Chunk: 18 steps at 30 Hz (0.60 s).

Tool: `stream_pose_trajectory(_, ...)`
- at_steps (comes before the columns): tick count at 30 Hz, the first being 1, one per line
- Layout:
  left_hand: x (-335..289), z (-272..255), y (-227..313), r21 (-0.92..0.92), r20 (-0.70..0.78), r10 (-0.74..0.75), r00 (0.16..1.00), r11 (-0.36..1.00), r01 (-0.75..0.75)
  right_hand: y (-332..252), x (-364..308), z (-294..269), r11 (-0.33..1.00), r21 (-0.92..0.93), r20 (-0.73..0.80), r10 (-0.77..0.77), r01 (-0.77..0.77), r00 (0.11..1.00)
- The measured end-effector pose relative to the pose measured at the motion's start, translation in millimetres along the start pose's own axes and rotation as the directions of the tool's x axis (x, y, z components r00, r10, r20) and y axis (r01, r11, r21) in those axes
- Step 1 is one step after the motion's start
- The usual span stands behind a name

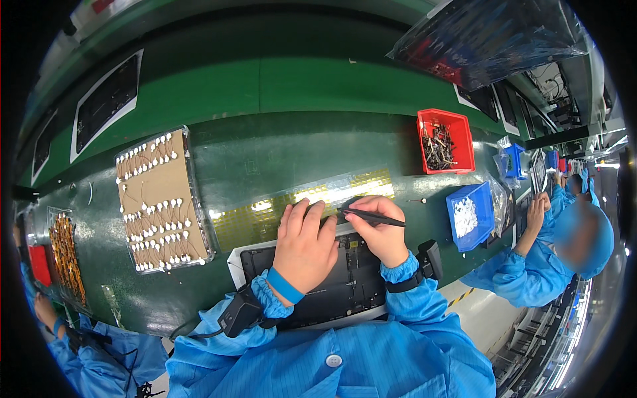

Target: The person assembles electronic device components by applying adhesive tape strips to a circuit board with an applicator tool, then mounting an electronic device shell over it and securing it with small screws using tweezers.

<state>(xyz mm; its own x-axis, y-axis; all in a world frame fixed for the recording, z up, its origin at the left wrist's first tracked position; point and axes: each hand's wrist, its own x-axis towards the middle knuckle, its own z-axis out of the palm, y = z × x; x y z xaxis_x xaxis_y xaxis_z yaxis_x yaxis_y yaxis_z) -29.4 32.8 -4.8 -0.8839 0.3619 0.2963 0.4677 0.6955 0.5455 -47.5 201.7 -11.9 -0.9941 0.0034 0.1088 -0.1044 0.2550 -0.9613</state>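
Note:
My left hand (306,247) lies with its fingers stretched out, the fingertips on a clear sheet of small yellow film pieces (255,215). My right hand (381,233) grips a pair of black tweezers (377,217), whose tip points left toward the sheet, close by the left fingers. Under both hands is a flat dark device with its inside showing (345,278), like an opened tablet or laptop, on a white backing. My left hand hides part of its top edge. What the tweezer tip touches is too small to tell.
A tray of white-ended wired parts (154,199) lies left; orange strips (66,255) lie beyond it. At right stand a red bin of dark parts (464,142) and a blue bin of white pieces (490,219). A co-worker (531,265) sits right; another person's sleeve (99,358) shows left.

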Motion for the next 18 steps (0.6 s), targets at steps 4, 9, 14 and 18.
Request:
stream_pose_trajectory(4,0,0,0,0.004,0.001,-0.004,1.0,1.0,0.004,0,0,1,0.999,0.04,0.001,-0.007,0.006,1.0)
stream_pose_trajectory(9,-1,-1,0,0.0,-0.009,0.002,1.0,1.0,-0.002,-3,-2,2,0.989,0.141,-0.016,0.034,-0.032,0.999)
stream_pose_trajectory(14,-2,-2,0,-0.007,-0.02,0.013,1.0,1.0,-0.013,-10,-7,-2,0.985,0.169,-0.037,0.045,-0.038,0.998)
stream_pose_trajectory(18,2,-11,1,-0.021,-0.036,0.022,0.999,1.0,-0.023,-16,-30,-4,0.951,0.283,-0.058,0.149,-0.127,0.987)
